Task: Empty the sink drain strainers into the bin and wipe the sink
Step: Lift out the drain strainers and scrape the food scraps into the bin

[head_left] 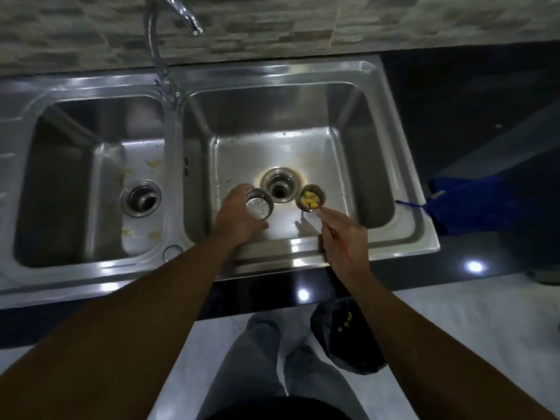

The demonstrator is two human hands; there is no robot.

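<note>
My left hand [238,212] grips a steel drain strainer [259,204] that holds nothing, tilted over the floor of the right basin [357,165]. My right hand [342,234] pinches the rim of a second strainer [312,197] that holds yellow food scraps. Both strainers hang just beside the open drain hole [278,186] of the right basin. The left basin [72,183] has an open drain [141,199] and pale food bits stuck on its floor. A black bin bag [345,338] with a few yellow scraps stands on the floor below the counter edge.
A chrome tap [172,22] rises behind the divider between the basins. A blue cloth [466,204] lies on the dark counter right of the sink. The black counter edge [272,286] runs in front of me, with my legs and pale floor below.
</note>
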